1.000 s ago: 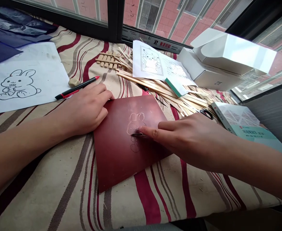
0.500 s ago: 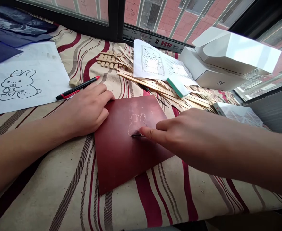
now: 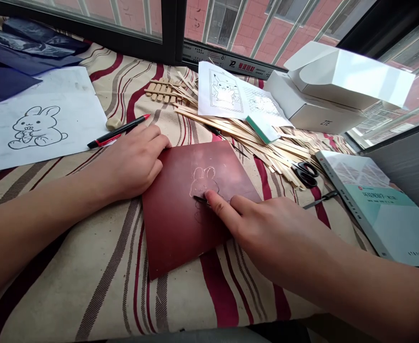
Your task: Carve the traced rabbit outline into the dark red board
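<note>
A dark red board (image 3: 180, 228) lies on the striped cloth, with a rabbit outline scratched in pale lines at its middle and fainter dark lines below. My left hand (image 3: 143, 159) holds the board's upper left edge, its fingers curled and the thumb against the side. Over the right half of the board, my right hand (image 3: 245, 219) is closed around a slim carving tool (image 3: 199, 198). Only the tool's dark tip shows, touching the rabbit's lower face; the hand hides the rest. A paper with a printed rabbit (image 3: 39, 126) lies to the left.
Beside my left hand are a black-and-red pen (image 3: 119, 131) and an eraser-like lump (image 3: 113, 124). Wooden strips (image 3: 230, 131), a Pikachu sheet (image 3: 225, 93) and a white box (image 3: 320, 114) stand behind. Black scissors (image 3: 305, 174) and a book (image 3: 384, 209) are at right.
My right hand has swung lower and nearer, uncovering the scissors and book. The tool tip now slants where it lay nearly level. My left hand stays on the board.
</note>
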`<move>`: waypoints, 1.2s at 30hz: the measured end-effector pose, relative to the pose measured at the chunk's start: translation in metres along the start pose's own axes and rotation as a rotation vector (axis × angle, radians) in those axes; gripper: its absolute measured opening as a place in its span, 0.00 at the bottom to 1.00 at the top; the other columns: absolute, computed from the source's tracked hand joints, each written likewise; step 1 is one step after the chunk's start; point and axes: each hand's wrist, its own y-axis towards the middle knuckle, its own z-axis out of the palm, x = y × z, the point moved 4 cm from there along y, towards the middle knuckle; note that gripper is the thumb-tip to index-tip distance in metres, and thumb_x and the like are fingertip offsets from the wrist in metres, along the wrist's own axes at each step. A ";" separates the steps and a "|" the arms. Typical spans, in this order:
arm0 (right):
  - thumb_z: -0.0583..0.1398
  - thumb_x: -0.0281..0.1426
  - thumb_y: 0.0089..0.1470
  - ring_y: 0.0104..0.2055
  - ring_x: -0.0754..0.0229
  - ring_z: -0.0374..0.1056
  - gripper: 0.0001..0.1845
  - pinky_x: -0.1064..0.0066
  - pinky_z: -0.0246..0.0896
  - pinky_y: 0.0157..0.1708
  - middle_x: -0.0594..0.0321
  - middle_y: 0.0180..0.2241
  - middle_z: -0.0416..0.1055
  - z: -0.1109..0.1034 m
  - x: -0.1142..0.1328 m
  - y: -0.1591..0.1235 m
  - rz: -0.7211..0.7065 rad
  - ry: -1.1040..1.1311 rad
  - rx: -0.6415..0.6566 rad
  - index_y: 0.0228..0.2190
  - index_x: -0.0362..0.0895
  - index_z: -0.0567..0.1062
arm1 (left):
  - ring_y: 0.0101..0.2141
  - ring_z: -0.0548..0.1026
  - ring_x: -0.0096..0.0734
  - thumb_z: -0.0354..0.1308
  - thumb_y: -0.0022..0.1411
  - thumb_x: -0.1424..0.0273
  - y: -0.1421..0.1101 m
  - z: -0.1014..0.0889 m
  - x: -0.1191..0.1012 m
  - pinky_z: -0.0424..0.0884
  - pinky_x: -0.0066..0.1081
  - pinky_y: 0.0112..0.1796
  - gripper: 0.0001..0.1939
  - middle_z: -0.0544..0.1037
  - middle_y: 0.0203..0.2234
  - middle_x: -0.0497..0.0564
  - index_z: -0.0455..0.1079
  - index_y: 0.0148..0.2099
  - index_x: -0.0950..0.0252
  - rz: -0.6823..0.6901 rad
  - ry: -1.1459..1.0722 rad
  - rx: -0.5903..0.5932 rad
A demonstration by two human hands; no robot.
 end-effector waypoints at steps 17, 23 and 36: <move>0.59 0.39 0.74 0.38 0.63 0.80 0.12 0.76 0.61 0.21 0.50 0.55 0.82 0.026 -0.054 0.044 0.359 1.705 0.021 0.42 0.43 0.75 | 0.52 0.73 0.50 0.39 0.74 0.74 -0.002 -0.007 -0.001 0.73 0.49 0.58 0.19 0.73 0.47 0.58 0.69 0.55 0.64 0.033 0.005 0.027; 0.58 0.37 0.74 0.24 0.71 0.69 0.11 0.76 0.57 0.17 0.53 0.51 0.83 0.026 -0.051 0.042 0.277 1.751 0.032 0.41 0.44 0.74 | 0.51 0.73 0.48 0.41 0.72 0.76 -0.003 -0.010 0.000 0.73 0.50 0.58 0.20 0.74 0.46 0.57 0.72 0.54 0.64 0.042 -0.002 0.018; 0.59 0.43 0.74 0.29 0.63 0.77 0.15 0.74 0.55 0.16 0.51 0.48 0.83 0.038 -0.065 0.031 0.275 1.815 0.121 0.43 0.44 0.75 | 0.49 0.77 0.49 0.44 0.70 0.71 -0.004 -0.009 0.006 0.76 0.49 0.57 0.18 0.78 0.44 0.55 0.74 0.53 0.61 0.052 -0.009 -0.069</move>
